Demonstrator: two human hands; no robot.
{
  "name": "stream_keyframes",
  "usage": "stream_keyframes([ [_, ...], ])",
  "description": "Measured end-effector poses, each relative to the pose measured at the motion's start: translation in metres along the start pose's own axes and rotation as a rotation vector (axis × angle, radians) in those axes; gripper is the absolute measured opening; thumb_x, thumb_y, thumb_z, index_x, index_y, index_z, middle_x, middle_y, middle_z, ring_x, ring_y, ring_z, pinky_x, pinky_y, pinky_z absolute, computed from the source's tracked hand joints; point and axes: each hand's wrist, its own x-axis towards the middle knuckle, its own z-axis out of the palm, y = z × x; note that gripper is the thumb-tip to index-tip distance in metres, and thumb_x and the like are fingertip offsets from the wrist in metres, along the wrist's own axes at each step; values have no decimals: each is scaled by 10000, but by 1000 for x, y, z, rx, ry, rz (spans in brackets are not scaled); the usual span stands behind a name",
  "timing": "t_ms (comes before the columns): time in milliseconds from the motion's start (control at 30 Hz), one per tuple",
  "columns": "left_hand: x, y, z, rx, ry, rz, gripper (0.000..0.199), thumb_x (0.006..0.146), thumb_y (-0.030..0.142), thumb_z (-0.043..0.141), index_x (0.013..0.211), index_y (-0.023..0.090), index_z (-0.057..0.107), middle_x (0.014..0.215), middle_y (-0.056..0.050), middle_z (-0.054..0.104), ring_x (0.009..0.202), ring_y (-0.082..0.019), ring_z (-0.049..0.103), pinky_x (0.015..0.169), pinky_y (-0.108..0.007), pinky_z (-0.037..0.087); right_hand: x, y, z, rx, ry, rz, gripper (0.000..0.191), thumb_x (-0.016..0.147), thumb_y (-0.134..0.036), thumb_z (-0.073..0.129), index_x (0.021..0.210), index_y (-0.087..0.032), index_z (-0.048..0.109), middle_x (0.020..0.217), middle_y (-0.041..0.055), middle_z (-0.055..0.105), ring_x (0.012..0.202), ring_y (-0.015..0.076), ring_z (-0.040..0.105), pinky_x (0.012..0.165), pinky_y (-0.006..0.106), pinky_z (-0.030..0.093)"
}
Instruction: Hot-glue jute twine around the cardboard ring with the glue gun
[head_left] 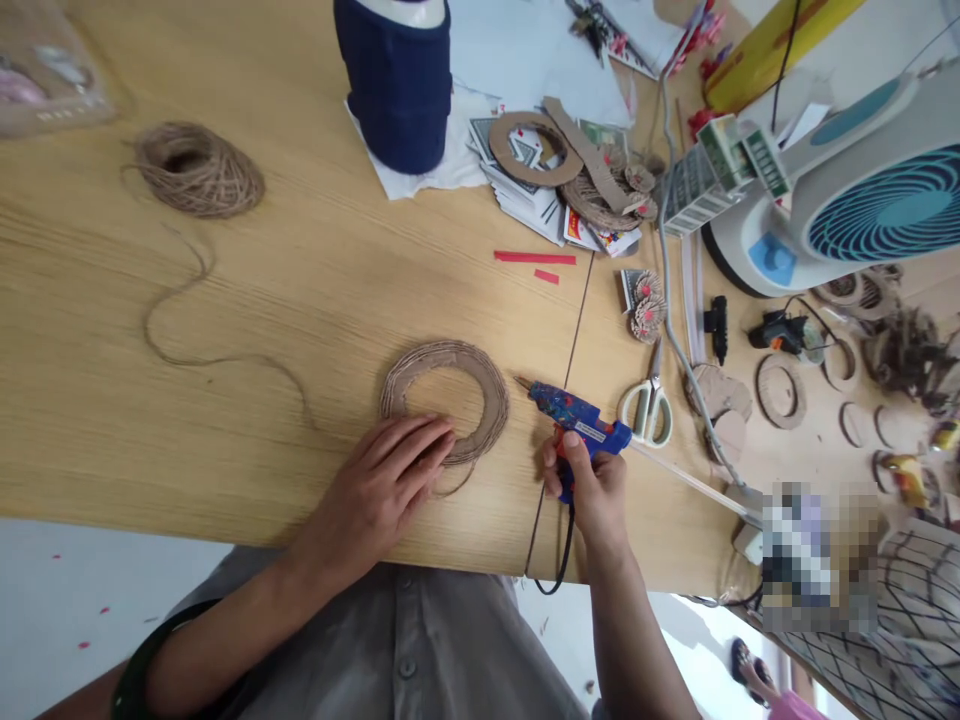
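A: In the head view, your cardboard ring (495, 400) lies flat on the near part of the worktop (300, 300), just left of the glue gun (574, 415). If that nozzle swings left, it could burn your fingers, since they rest on the same ring.

B: The black cord (564, 560) droops past the near edge, so your forearm could snag it and tug your aim off. A stray drip could also glue the loose twine (180, 356) down.

A: As for pose, your left hand (386, 480) reaches in from the near left, fingers straight and close together over the ring; its thumb is hidden, so I can't tell whether it pinches.

B: Your right hand (592, 485) is wrapped around the gun's handle, nozzle pointing left, apart from the ring. That's 1 tool between your 2 hands.
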Motion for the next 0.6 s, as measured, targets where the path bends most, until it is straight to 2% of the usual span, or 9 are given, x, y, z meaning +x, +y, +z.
stream_keyframes([
  [167,20,-1,3,65,4,5,370,960,134,548,1330,128,547,1334,-101,639,1199,-247,587,1016,-433,499,15,3,7,36,-31,-30,435,922,-543,601,696,-171,592,539,-37,533,395,79,454,410,226,396],
  [333,49,-5,2,-9,13,-46,288,977,187,534,1261,171,578,1320,-91,625,1179,-238,599,1018,-417,498,23,0,8,40,-17,-32,450,936,-553,572,693,-174,588,464,-57,495,376,80,446,411,216,393],
  [467,64,-1,0,-75,72,-79,88,974,205,548,1016,178,621,1123,-67,670,1024,-216,630,914,-389,523,17,-1,5,46,10,-10,429,930,-517,604,690,-161,596,512,-46,525,379,65,458,401,204,381],
  [600,76,6,5,-54,39,-137,163,955,321,596,870,184,573,1001,-65,657,942,-226,619,835,-386,521,8,-5,2,10,88,30,418,889,-529,656,706,-156,611,608,-14,589,385,62,471,379,204,386],
])
